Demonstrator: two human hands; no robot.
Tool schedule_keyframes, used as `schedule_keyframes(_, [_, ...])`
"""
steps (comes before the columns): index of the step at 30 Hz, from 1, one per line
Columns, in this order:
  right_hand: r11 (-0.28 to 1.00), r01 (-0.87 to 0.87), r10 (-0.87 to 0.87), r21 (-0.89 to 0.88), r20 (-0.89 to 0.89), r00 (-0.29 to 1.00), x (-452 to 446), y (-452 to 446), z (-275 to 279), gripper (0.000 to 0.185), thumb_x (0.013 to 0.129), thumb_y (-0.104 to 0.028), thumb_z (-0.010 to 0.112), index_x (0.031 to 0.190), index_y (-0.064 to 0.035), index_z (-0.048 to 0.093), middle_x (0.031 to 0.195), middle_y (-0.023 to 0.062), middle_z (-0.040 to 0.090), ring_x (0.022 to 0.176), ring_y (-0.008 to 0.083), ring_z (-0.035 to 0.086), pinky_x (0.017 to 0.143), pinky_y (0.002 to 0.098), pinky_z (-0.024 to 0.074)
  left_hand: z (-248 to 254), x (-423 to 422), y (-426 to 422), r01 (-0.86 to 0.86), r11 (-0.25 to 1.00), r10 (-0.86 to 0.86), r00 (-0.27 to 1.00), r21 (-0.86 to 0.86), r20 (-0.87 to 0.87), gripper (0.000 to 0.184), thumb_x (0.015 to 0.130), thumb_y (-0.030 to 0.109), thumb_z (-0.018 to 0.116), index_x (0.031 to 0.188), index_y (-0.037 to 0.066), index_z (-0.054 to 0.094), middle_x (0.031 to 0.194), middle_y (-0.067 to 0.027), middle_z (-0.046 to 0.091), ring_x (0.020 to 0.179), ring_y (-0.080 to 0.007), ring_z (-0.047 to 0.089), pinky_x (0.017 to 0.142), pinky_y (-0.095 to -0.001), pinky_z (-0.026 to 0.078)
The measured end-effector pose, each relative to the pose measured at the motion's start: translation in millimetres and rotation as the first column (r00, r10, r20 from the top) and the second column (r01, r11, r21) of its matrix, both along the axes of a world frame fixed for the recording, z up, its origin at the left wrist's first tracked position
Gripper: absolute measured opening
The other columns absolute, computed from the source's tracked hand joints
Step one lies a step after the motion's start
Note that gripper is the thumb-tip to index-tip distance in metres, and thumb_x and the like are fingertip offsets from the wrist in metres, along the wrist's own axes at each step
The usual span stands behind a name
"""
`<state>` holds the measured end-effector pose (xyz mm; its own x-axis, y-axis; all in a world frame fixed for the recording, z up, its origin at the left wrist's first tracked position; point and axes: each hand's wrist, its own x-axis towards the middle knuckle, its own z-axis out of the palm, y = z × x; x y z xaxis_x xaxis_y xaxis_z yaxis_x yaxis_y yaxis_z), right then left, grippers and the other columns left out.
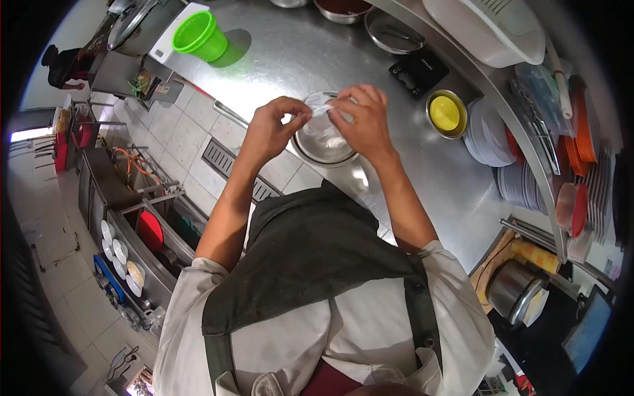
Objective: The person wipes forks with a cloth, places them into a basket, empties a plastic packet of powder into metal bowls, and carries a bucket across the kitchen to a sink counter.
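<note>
Above a round metal bowl [325, 160], my left hand [281, 122] pinches one side of a thin, whitish, see-through plastic piece [321, 104]. Closed on the other side of it is my right hand [363, 122], thumb and fingers together. Whether the plastic is a bag or a sheet of film I cannot tell. Part of the bowl is hidden behind the hands and the plastic, and its contents are not clear. It stands near the front edge of the steel counter [422, 198].
A green bucket [199, 38] stands far left on the counter. A black scale [419, 69], a metal bowl with a yellow inside [446, 113] and stacked plates [487, 132] line the right. Over them runs a shelf [528, 125]. Far left, another person [64, 68] is visible.
</note>
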<state>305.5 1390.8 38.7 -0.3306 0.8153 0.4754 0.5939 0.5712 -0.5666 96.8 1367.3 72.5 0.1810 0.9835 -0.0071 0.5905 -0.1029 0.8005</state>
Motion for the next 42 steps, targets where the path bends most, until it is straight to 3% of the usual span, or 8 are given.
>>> schedule_keyframes(3, [0.998, 0.017, -0.019, 0.054, 0.045, 0.999, -1, 5, -13, 0.015, 0.083, -0.02, 0.067, 0.095, -0.0117, 0.073, 0.099, 0.0036, 0.065, 0.101, 0.0267, 0.057, 0.096, 0.0388, 0.0376, -6, 3, 2, -0.083, 0.992, 0.095, 0.985, -0.09, 0.142, 0.02, 0.085, 0.013, 0.071, 0.102, 0.004, 0.069, 0.094, -0.0057, 0.07, 0.088, -0.0143, 0.062, 0.082, -0.0296, 0.047])
schedule_keyframes(6, [0.974, -0.133, 0.075, -0.186, -0.286, 0.955, -4, 4, -12, 0.017, 0.082, -0.017, 0.067, 0.096, -0.0078, 0.071, 0.097, 0.0064, 0.066, 0.099, 0.028, 0.06, 0.088, 0.0384, 0.0446, -10, 6, 5, -0.038, 0.998, 0.04, 0.998, -0.042, 0.048, 0.022, 0.085, 0.012, 0.072, 0.105, 0.005, 0.069, 0.094, -0.0049, 0.07, 0.087, -0.0134, 0.062, 0.081, -0.0292, 0.048])
schedule_keyframes(9, [0.913, -0.114, 0.125, -0.393, 0.002, 0.992, 1, 2, -4, 0.019, 0.081, -0.012, 0.069, 0.098, -0.0043, 0.07, 0.093, 0.0097, 0.067, 0.091, 0.0302, 0.064, 0.079, 0.0387, 0.0494, -6, 7, 1, -0.042, 0.999, 0.042, 0.995, -0.011, 0.09, 0.02, 0.084, 0.007, 0.07, 0.104, 0.004, 0.07, 0.091, -0.0052, 0.071, 0.085, -0.0133, 0.063, 0.08, -0.0292, 0.049])
schedule_keyframes(15, [0.947, -0.049, -0.031, -0.317, -0.242, 0.97, 7, -5, -6, 0.02, 0.079, -0.008, 0.069, 0.099, -0.0074, 0.07, 0.094, 0.013, 0.068, 0.086, 0.0332, 0.065, 0.077, 0.0361, 0.0508, 4, 10, 4, -0.057, 0.997, 0.067, 0.98, -0.06, 0.187, 0.016, 0.084, 0.002, 0.068, 0.1, 0.001, 0.07, 0.088, -0.0053, 0.07, 0.089, -0.0133, 0.062, 0.084, -0.0289, 0.048])
schedule_keyframes(26, [0.958, -0.066, 0.066, -0.279, -0.012, 0.998, 17, 3, 6, 0.021, 0.078, -0.009, 0.068, 0.099, -0.0069, 0.069, 0.089, 0.0103, 0.065, 0.081, 0.0308, 0.063, 0.073, 0.0365, 0.0498, -8, -4, -7, -0.07, 0.997, 0.065, 0.967, 0.012, 0.247, 0.056, 0.084, 0.023, 0.074, 0.132, 0.007, 0.05, 0.132, -0.0107, 0.054, 0.123, -0.0252, 0.051, 0.102, -0.0434, 0.041])
schedule_keyframes(36, [0.987, -0.001, -0.034, -0.161, -0.214, 0.976, 14, 5, 1, 0.022, 0.078, -0.005, 0.066, 0.099, -0.0063, 0.07, 0.086, 0.0109, 0.064, 0.076, 0.0305, 0.063, 0.069, 0.0356, 0.0497, -51, -49, -48, -0.118, 0.964, 0.21, 0.888, -0.238, 0.41, 0.039, 0.094, 0.017, 0.063, 0.124, -0.004, 0.053, 0.121, -0.0155, 0.06, 0.112, -0.0209, 0.058, 0.097, -0.0325, 0.046])
schedule_keyframes(39, [0.975, 0.025, -0.024, -0.221, 0.011, 1.0, 9, 6, 3, 0.023, 0.077, -0.002, 0.067, 0.1, -0.006, 0.07, 0.085, 0.0119, 0.065, 0.076, 0.0306, 0.064, 0.068, 0.0343, 0.0497, -52, -49, -61, -0.144, 0.952, 0.248, 0.881, -0.27, 0.402, 0.039, 0.094, 0.02, 0.064, 0.124, -0.003, 0.055, 0.116, -0.0137, 0.063, 0.109, -0.0197, 0.059, 0.095, -0.0321, 0.047])
schedule_keyframes(42, [0.994, 0.028, -0.053, -0.106, -0.24, 0.969, 0, -2, 3, 0.024, 0.076, -0.001, 0.067, 0.1, -0.005, 0.07, 0.086, 0.0136, 0.066, 0.077, 0.0307, 0.065, 0.069, 0.0336, 0.0501, -46, -50, -63, -0.118, 0.948, 0.234, 0.889, -0.297, 0.394, 0.039, 0.094, 0.022, 0.063, 0.124, -0.001, 0.055, 0.116, -0.0126, 0.063, 0.107, -0.0194, 0.06, 0.094, -0.032, 0.047])
